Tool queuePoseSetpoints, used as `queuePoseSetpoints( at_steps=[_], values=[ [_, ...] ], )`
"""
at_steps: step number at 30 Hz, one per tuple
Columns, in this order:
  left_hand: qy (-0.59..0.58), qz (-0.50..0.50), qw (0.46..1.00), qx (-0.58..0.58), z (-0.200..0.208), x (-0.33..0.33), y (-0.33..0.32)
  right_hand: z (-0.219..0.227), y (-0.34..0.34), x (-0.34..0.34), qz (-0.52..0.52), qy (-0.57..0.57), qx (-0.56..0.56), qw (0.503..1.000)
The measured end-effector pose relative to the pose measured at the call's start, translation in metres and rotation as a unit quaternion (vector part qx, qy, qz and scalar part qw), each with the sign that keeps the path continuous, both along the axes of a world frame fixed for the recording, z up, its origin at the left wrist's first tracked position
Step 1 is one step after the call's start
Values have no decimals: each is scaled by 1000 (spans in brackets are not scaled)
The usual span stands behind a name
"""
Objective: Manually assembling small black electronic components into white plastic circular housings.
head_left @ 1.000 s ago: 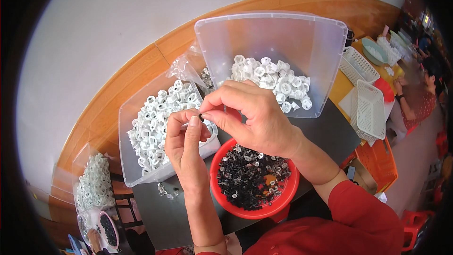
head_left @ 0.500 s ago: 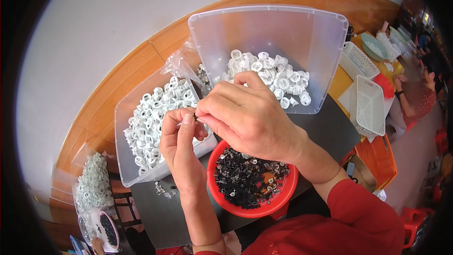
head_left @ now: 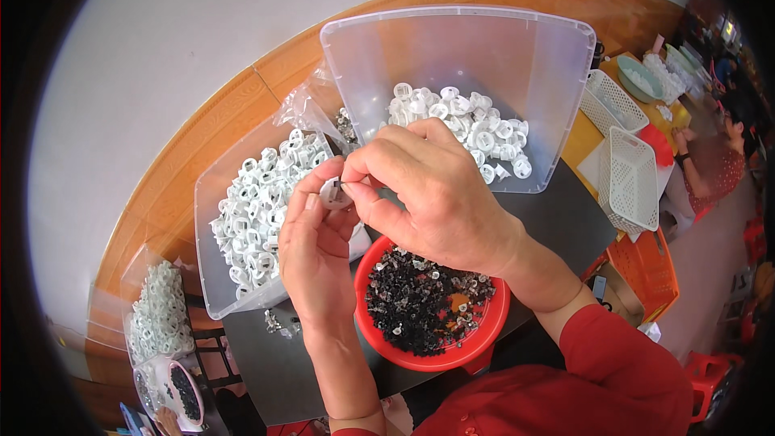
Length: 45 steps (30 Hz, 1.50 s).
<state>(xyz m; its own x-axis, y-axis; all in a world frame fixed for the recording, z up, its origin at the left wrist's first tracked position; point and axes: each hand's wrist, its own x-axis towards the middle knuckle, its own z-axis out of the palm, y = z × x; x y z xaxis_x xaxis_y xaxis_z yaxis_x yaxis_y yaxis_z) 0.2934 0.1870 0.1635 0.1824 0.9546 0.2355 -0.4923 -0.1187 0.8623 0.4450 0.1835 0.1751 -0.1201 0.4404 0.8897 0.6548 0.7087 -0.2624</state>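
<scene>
A round white plastic part with a dark spot in it sits between the thumb and fingers of my left hand. My right hand reaches across from the right, thumb and forefinger pinched at the part's edge. Something small and dark shows at those fingertips, too tiny to name. Below both hands stands a red basin of small black and clear pieces. Similar white parts with dark inserts fill a clear bin to the left. More white parts lie in a tilted clear bin behind my right hand.
A dark table carries the basin and bins. A few loose clear pieces lie near the left bin. Off to the right are white baskets, an orange crate and a seated person. Another clear container stands at far left.
My left hand has turned, so the white part's round face now shows. My right fingertips have shifted slightly up and stay at the part.
</scene>
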Motion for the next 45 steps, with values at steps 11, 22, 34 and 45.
queuePoseSetpoints(
  at_steps=[11,22,34,45],
  values=[
    [-82,-96,989,-79,-6,-7,5,-3,1,-2,15,37,-61,997],
    [-82,-81,990,-86,-5,-6,2,-4,-1,-9,22,39,-47,998],
    [-91,-88,989,-82,-7,-6,3,-4,-1,-6,-2,30,-64,997],
    [-79,-73,991,-82,-5,-2,2,-5,0,-7,18,42,-55,997]
  ],
)
